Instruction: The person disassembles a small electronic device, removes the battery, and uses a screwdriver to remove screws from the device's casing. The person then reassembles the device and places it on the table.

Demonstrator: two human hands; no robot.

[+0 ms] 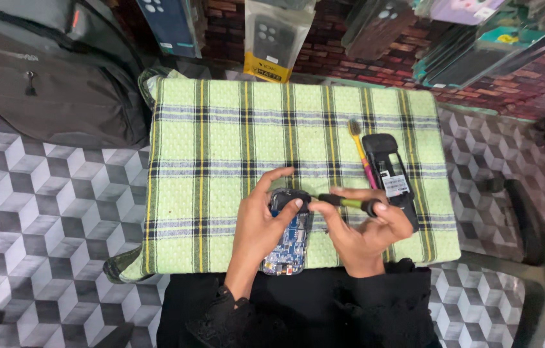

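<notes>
Blue circuit board held by left hand fingers — right hand fingers grip a screwdriver.

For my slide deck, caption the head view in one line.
Left hand steadies an opened phone while right hand applies a screwdriver.

Woven checked cloth – soft, matt, nubbly. The circuit board looks glossy blue; the screwdriver has a plastic handle; the phone shell is matt black plastic.

Phone on cloth, toothbrush behind.
</notes>
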